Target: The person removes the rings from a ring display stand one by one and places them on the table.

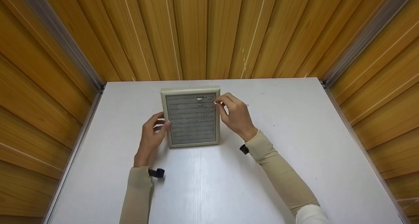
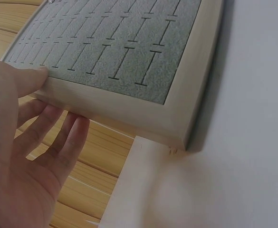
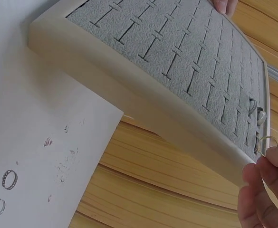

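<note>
Now right hand [image 1: 236, 114] fingers [image 3: 267, 178] pinching ring [image 3: 264, 142] over tray [image 1: 192, 145].

Your left hand [image 1: 151, 134] lies low and to the left, palm turned inward, thumb stretched forward and resting flat, the other fingers [image 2: 65, 137] extended and relaxed beneath it. Your left forearm runs straight back toward you in a beige sleeve [image 1: 136, 194], with a dark strap at the wrist. Your right hand [image 1: 235, 114] is raised ahead and to the right, fingers curled, thumb and forefinger tips [image 3: 272, 164] pressed together in a pinch. Your right forearm angles back to the lower right, also sleeved, a dark strap showing under the wrist. The two hands are apart.
</note>
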A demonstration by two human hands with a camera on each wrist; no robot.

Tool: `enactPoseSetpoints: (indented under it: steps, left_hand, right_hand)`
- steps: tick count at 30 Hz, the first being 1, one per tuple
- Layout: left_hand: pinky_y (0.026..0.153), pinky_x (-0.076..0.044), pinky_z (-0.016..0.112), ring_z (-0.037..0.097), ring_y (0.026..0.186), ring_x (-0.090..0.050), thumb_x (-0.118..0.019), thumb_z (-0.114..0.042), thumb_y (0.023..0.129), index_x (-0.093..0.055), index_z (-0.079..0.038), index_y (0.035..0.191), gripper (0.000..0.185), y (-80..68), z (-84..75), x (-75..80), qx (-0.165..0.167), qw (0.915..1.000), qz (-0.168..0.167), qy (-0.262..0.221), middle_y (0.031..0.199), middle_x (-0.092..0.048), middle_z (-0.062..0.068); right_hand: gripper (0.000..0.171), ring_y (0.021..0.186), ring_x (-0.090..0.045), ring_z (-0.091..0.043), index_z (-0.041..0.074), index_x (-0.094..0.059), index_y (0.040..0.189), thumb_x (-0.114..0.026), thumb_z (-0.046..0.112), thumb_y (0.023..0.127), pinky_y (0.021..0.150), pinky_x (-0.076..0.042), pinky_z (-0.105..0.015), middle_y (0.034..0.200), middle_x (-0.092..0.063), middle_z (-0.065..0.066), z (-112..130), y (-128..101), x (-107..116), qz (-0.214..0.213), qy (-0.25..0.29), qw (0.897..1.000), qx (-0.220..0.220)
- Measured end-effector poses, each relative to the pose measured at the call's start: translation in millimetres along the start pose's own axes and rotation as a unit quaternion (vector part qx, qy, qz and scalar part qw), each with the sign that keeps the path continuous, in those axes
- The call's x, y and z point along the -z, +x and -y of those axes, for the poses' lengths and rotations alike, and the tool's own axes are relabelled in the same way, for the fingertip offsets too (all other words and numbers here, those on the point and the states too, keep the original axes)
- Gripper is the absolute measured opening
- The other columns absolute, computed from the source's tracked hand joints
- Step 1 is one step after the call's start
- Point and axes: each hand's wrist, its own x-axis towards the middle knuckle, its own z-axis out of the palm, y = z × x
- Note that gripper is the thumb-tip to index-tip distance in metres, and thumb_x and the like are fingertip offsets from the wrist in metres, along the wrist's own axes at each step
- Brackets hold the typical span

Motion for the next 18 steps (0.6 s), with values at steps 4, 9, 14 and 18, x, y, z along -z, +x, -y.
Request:
enactPoseSetpoints:
  steps: [4, 9, 14, 18]
  left_hand:
    - [0.102, -0.061, 0.046, 0.031, 0.117, -0.069, -0.071, -0.014, 0.105, -0.063, -0.007, 0.144, 0.04, 0.5, 4.6, 0.3, 0.002, 1.0, 0.002, -0.002, 0.133, -0.068, 0.015]
    - [0.1, -0.062, 0.046, 0.027, 0.115, -0.07, -0.073, -0.021, 0.104, -0.065, -0.013, 0.143, 0.04, 2.3, 14.1, 2.1, -0.014, 0.9999, 0.004, -0.008, 0.132, -0.069, 0.01]
    - [0.097, -0.063, 0.042, 0.025, 0.113, -0.071, -0.072, -0.025, 0.105, -0.065, -0.014, 0.143, 0.04, 2.5, 16.1, 2.5, -0.027, 0.9996, 0.005, -0.004, 0.131, -0.07, 0.008]
    - [0.098, -0.063, 0.039, 0.024, 0.113, -0.071, -0.072, -0.027, 0.105, -0.064, -0.013, 0.144, 0.042, 2.5, 15.6, 1.6, -0.028, 0.9996, 0.005, 0.008, 0.131, -0.069, 0.008]
  right_hand:
    - [0.008, 0.085, -0.073, -0.02, 0.004, -0.076, 0.104, -0.07, 0.001, 0.102, 0.073, -0.064, -0.032, 0.099, -0.074, -0.008, -3.8, -1.5, 6.8, 0.0, 0.006, 1.0, -0.006]
    - [0.007, 0.083, -0.073, -0.021, 0.003, -0.077, 0.102, -0.07, 0.0, 0.101, 0.068, -0.064, -0.039, 0.096, -0.075, -0.009, -9.8, -3.7, 14.1, -0.004, 0.022, 1.0, -0.017]
    - [0.008, 0.082, -0.073, -0.02, 0.002, -0.078, 0.101, -0.071, -0.001, 0.1, 0.064, -0.062, -0.037, 0.094, -0.076, -0.008, -14.8, -7.8, 21.4, -0.008, 0.043, 0.999, -0.032]
    - [0.009, 0.081, -0.072, -0.019, 0.002, -0.079, 0.101, -0.073, -0.003, 0.098, 0.063, -0.06, -0.032, 0.093, -0.077, -0.007, -19.4, -12.1, 26.5, -0.014, 0.064, 0.997, -0.045]
